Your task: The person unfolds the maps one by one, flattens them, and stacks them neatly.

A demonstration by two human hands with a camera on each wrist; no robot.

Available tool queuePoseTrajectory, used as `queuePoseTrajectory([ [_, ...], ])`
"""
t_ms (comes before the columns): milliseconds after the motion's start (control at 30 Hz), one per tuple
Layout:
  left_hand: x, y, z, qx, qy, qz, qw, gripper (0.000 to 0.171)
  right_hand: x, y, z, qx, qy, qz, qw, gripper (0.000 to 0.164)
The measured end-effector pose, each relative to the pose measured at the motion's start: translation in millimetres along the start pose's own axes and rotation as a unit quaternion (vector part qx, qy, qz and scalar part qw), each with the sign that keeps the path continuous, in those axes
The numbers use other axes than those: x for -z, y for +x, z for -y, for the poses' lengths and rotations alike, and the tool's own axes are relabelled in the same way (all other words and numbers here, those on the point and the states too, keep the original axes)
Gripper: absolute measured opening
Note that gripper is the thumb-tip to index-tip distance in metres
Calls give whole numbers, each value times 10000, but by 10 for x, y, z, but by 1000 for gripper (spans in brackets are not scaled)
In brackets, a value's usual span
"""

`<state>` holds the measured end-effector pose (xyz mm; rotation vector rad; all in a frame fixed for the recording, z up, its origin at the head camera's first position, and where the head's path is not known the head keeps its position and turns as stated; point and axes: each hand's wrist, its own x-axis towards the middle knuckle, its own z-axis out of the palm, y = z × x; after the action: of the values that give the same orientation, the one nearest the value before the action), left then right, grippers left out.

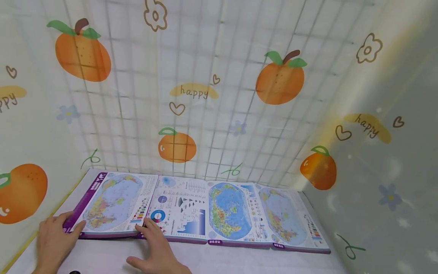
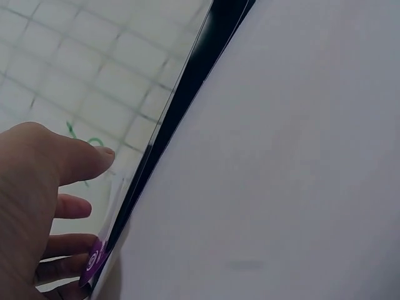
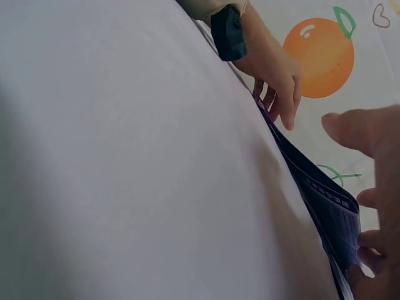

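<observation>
A long fold-out world map (image 1: 195,213) lies open on a white tabletop, its several panels printed with maps and charts. My left hand (image 1: 56,239) rests at the near corner of the leftmost panel, fingers on the purple title strip (image 1: 85,199), thumb spread apart. At the fold between the first two panels, my right hand (image 1: 159,245) touches the near edge with its fingertips, thumb held away. In the right wrist view, the near side of the leftmost panel stands slightly raised, showing a dark underside (image 3: 340,231) beside the right fingertips.
A pale curtain (image 1: 205,121) printed with oranges and flowers hangs behind the map and along both sides, with a wire grid showing through. A small dark object (image 1: 74,272) sits at the bottom edge of the head view. White tabletop (image 1: 246,262) runs in front of the map.
</observation>
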<state>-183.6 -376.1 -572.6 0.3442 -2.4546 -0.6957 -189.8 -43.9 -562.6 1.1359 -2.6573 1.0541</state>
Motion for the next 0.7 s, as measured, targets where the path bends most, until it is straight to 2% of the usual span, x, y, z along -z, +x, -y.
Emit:
queuePoseTrajectory([
  [100,-38,-16,-49,-3,-21,90,10000,57,28,-43,-39,-25,53,-78,10000,79],
  [233,-78,-30,-137,102,10,393,9992,60,79,-100,-88,-19,141,-288,9995,79],
  [367,-105,-55,-215,93,-27,548,9985,60,130,-153,-135,75,-32,-356,9993,80],
  [467,-123,-73,-269,46,-76,612,9981,59,168,-194,-172,72,-167,-338,9993,80],
  [700,-181,-114,-357,-238,-244,565,9978,57,263,-282,-237,27,-88,-399,9992,81],
])
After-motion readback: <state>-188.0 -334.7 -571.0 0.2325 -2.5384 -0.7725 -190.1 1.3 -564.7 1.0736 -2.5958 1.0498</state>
